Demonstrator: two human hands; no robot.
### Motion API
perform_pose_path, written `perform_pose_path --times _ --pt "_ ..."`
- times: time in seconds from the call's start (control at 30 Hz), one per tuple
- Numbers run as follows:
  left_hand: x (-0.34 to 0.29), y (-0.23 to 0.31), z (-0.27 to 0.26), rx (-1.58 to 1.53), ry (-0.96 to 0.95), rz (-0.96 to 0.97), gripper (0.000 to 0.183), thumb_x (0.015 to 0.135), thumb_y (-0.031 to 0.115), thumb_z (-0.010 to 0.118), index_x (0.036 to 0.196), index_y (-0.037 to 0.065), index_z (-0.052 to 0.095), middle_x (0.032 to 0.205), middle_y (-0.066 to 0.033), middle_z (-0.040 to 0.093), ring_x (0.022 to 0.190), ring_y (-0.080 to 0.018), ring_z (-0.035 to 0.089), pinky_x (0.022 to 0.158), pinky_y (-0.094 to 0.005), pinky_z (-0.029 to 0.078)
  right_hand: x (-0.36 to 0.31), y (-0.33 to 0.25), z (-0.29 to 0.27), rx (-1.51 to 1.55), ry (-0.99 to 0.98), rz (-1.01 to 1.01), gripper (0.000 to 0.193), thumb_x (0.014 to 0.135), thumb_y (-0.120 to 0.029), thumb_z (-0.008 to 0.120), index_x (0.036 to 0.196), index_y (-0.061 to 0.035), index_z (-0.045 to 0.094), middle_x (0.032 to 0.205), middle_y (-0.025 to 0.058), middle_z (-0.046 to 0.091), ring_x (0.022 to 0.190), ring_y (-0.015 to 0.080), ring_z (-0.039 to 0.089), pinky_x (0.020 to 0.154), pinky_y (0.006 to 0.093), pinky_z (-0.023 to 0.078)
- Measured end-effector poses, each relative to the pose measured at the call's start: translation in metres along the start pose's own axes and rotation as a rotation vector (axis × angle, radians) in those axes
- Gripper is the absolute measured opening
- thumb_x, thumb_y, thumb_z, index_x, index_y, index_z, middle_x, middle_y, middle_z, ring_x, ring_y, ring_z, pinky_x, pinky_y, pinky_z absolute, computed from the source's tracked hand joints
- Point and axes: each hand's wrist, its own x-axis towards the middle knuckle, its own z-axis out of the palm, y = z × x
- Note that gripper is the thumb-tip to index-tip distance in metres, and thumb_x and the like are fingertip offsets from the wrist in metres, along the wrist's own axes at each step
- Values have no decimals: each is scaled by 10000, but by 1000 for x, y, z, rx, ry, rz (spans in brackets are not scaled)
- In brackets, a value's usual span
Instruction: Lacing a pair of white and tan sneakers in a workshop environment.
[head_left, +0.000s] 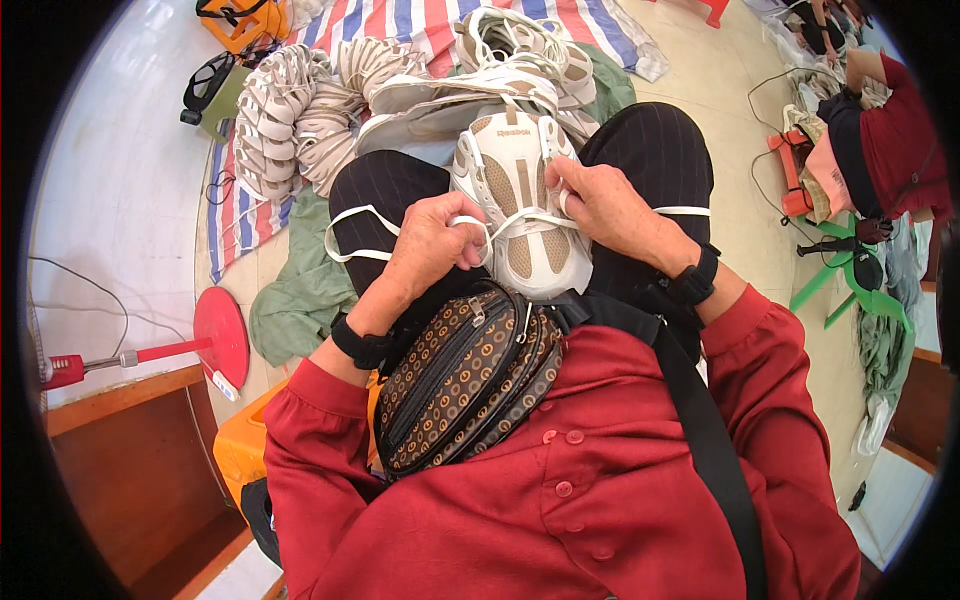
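Note:
A white and beige shoe upper [517, 200] rests on my lap between my knees in black trousers. My left hand [430, 243] pinches a white lace [352, 228] at the upper's left side; the lace loops out over my left thigh. My right hand [600, 205] grips the lace at the upper's right side, and its other end [685, 211] trails over my right thigh. Both wrists wear black bands.
A brown patterned waist bag [465, 375] hangs at my front. Stacks of white shoe uppers [300, 115] lie on a striped tarp [420, 20] ahead. A green cloth [300, 290], a red fan base [222, 335] and an orange stool [240, 445] sit left. Another person in red [900, 140] sits at the right beside a green stool [860, 285].

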Motion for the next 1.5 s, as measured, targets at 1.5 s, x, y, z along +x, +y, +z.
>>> perform_pose_path --times 1.5 --pt "7 9 -15 820 94 607 371 798 -49 508 1152 64 514 790 -166 629 765 -349 640 685 -407 494 -6 17 -29 -206 -54 -97 184 784 6 516 963 -17 553 875 204 606 860 403 607 712 479 479"
